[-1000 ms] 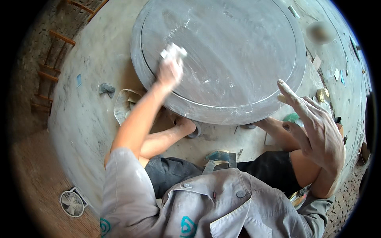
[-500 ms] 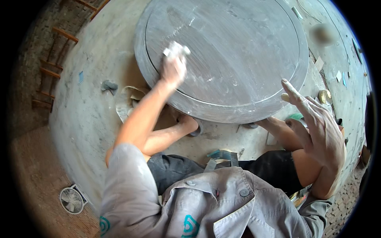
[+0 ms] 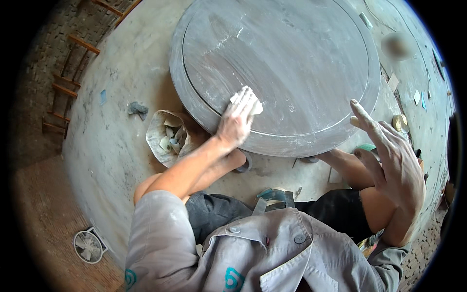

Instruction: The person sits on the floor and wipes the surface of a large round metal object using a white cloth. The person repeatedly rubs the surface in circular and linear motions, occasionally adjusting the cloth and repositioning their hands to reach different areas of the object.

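A large round grey tabletop [image 3: 292, 63] with a grooved ring near its rim lies before me, streaked with white dust. My left hand [image 3: 239, 117] is pressed down on its near left part, fingers over a folded white piece of sandpaper [image 3: 256, 107]; the grip hides much of the sheet. At the right, my right hand [image 3: 396, 160] is raised by the near right rim. Its fingers are stretched out and nothing is held in it; whether it touches the rim I cannot tell.
Left of the tabletop, a pale open bag [image 3: 154, 141] holds several scraps, with a grey rag [image 3: 138, 109] beyond it. A roll of tape [image 3: 400, 123] and small scraps lie at the right. A tape-like ring [image 3: 272, 193] is between my legs. A fan [image 3: 88, 246] stands lower left.
My left hand has slid with the sandpaper toward me and to the right across the tabletop. The bag is now more visible. My right hand has hardly moved.
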A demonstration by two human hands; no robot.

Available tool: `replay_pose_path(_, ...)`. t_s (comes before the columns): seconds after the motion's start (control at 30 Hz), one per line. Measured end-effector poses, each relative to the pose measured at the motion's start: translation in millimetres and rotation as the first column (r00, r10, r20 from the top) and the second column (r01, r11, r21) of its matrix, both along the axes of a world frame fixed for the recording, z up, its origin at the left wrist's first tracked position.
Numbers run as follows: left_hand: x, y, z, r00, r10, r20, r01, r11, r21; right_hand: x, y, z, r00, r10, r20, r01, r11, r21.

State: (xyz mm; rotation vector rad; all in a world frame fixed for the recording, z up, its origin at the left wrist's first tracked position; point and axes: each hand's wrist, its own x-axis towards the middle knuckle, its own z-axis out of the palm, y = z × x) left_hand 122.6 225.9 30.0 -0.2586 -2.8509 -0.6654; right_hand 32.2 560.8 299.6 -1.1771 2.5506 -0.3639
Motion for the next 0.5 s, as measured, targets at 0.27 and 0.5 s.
replay_pose_path(0.27,-50,-68,-18,0.976,0.177,-0.123,-0.184,0.982,-0.045,5,2,0,0.997,0.003,0.077,-0.005,1.0,0.029)
replay_pose_path(0.5,-47,-115,-5,0.968,0.249,-0.043,-0.25,0.968,-0.032,8,-7,-1,0.99,0.022,0.139,-0.024,1.0,0.01)
